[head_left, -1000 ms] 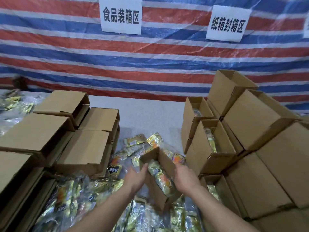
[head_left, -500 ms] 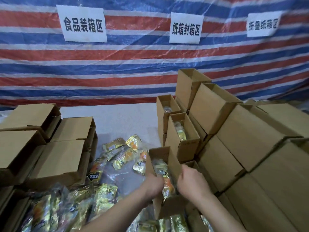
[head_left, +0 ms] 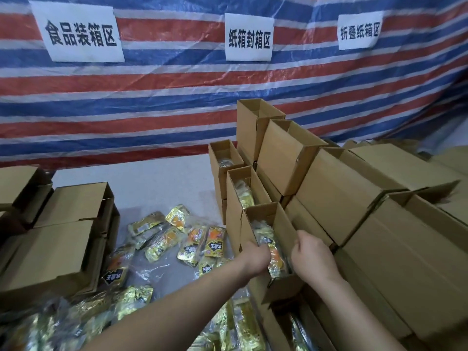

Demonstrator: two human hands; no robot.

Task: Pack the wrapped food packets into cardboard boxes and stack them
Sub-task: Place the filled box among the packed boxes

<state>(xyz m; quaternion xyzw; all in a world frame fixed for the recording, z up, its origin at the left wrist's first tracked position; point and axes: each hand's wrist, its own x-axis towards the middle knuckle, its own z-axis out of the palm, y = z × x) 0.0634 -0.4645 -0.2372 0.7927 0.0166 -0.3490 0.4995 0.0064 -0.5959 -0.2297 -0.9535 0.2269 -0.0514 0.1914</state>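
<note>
Here the stacking step is in hand: the left hand and right hand each have a closed grip round a long wall of the filled box, right of centre in the frame, gold packets showing in its open top. It hangs just in front of the row of filled boxes on the desk. Next, I judge, it needs lowering level against that row, clear of the loose packets left of it.
</note>
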